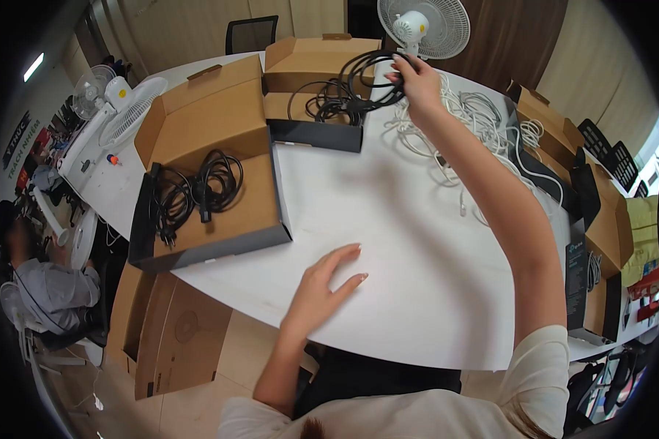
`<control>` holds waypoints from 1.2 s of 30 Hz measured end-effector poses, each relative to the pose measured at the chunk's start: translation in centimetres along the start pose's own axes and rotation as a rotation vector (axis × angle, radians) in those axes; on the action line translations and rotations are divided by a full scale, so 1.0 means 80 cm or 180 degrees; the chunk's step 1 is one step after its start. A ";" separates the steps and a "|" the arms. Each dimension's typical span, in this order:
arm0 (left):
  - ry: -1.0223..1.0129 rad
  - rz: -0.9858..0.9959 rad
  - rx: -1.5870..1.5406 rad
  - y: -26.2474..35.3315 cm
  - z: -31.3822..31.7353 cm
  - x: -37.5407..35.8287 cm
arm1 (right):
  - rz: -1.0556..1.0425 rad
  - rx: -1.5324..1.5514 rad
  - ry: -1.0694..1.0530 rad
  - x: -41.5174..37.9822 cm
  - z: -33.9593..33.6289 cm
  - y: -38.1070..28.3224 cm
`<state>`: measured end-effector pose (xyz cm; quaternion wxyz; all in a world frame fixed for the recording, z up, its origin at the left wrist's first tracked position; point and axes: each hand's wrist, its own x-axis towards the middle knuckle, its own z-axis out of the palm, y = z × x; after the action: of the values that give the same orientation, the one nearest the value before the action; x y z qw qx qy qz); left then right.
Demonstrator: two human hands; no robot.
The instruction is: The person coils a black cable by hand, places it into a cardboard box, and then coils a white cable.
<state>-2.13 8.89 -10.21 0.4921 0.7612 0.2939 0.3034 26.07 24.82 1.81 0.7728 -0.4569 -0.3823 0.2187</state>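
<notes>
Raised at the far side of the table, my right hand (pixel 420 84) grips a looped black cable (pixel 359 84) above the edge of an open cardboard box (pixel 322 135). More black cables (pixel 326 106) lie in that box. My left hand (pixel 322 285) is over the near part of the white table (pixel 410 293), fingers apart and holding nothing. Left of it stands a larger open box (pixel 249 190) with coiled black cables (pixel 198 190) inside. A tangled heap of white cables (pixel 468 117) lies partly behind my right forearm.
At the right edge are open boxes (pixel 600 241) with coiled cables in them. White fans (pixel 417 25) stand behind the table and at the left (pixel 124 102). A seated person (pixel 51 289) is at the far left. A cardboard box (pixel 179 329) stands below the table edge.
</notes>
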 end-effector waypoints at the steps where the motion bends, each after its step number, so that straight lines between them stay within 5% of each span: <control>1: 0.0170 -0.0074 -0.0085 -0.010 -0.002 -0.003 | -0.0034 -0.0166 0.0111 0.019 0.026 0.016; 5: 0.0064 0.0492 0.0724 -0.011 -0.008 -0.007 | -0.0343 -0.0205 0.0859 0.087 0.128 0.080; 10: -0.0011 0.0813 0.0734 -0.024 -0.014 -0.003 | -0.0014 -0.0202 0.0960 0.143 0.214 0.183; 15: -0.0142 0.0928 0.0586 -0.032 -0.019 0.005 | 0.1474 -0.0779 -0.0196 0.164 0.240 0.296; 17: -0.0224 0.0966 0.0540 -0.035 -0.019 0.006 | 0.1308 -0.2530 -0.0706 0.156 0.241 0.307; 21: -0.0325 0.0825 0.0521 -0.030 -0.024 0.008 | 0.0764 -0.4396 -0.1170 0.128 0.237 0.309; 22: -0.0360 0.0799 0.0499 -0.030 -0.024 0.009 | 0.1183 -0.4164 -0.1277 0.133 0.239 0.305; 25: -0.0395 0.0782 0.0543 -0.028 -0.024 0.010 | 0.1008 -0.4515 -0.1463 0.161 0.243 0.300; 31: -0.0337 0.0771 0.0707 -0.024 -0.022 0.007 | -0.0089 -0.4174 -0.1639 0.165 0.193 0.216; 36: -0.0254 0.0757 0.0818 -0.023 -0.015 0.005 | -0.1177 -0.3499 -0.1862 0.068 0.077 0.115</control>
<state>-3.08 10.50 -11.43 0.3626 0.8587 0.2184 0.2889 24.62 36.36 -2.30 0.3152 -0.6341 -0.7055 -0.0301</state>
